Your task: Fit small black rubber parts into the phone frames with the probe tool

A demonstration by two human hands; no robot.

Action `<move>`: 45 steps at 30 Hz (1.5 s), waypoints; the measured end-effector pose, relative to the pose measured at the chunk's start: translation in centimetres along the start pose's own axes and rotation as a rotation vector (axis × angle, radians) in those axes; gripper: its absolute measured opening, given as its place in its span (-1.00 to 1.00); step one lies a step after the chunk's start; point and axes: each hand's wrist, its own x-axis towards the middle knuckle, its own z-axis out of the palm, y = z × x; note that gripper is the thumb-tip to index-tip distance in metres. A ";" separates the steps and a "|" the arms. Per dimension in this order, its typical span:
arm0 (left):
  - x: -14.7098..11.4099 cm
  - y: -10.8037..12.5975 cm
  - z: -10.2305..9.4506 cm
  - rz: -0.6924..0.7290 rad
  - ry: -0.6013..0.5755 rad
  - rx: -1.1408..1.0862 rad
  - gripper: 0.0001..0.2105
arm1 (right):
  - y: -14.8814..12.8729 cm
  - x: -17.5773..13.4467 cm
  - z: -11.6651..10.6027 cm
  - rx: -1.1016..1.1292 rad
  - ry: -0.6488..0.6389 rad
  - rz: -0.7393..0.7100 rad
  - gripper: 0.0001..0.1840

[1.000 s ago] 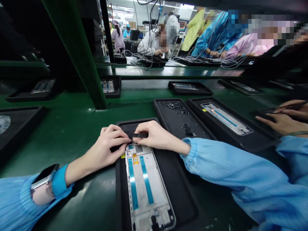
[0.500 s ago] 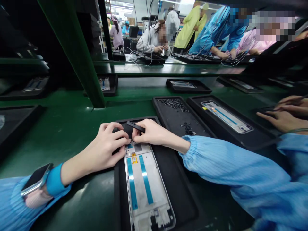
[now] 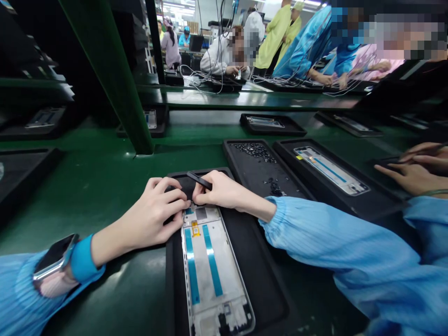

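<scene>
A silver phone frame [image 3: 201, 275] with two blue strips and a small orange flex piece lies lengthwise in a black tray [image 3: 266, 280]. My left hand [image 3: 159, 210] is at its upper left corner, fingers curled and fingertips closed on the edge. Beside it, my right hand [image 3: 219, 189] pinches a slim black stick-like tool [image 3: 199, 180] over the frame's top end. One end of the tool sticks out to the upper left; its other end is hidden by the fingers. What lies beneath both sets of fingertips is also hidden.
A black tray [image 3: 259, 170] of small dark parts stands right of the frame's tray. Beyond it, another tray holds a second phone frame [image 3: 331, 170]. A co-worker's hands [image 3: 416, 168] are at far right. A green post [image 3: 115, 88] rises at left; more trays line the back.
The tool in my right hand has tilted and shifted very slightly to the right. My left hand and the phone frame stay practically in place. The view has shifted a little.
</scene>
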 end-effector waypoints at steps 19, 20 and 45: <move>0.7 -0.1 1.7 -0.298 0.139 -0.268 -0.90 | 0.9 0.1 -0.3 0.059 -0.034 -0.047 -0.92; 0.7 -0.1 1.6 -0.299 0.142 -0.268 -0.90 | 0.9 0.1 -0.2 0.044 -0.027 -0.043 -0.92; 0.9 0.1 0.6 -0.068 -0.001 -0.044 -0.84 | -0.3 -0.2 0.1 -0.113 0.049 -0.044 -0.96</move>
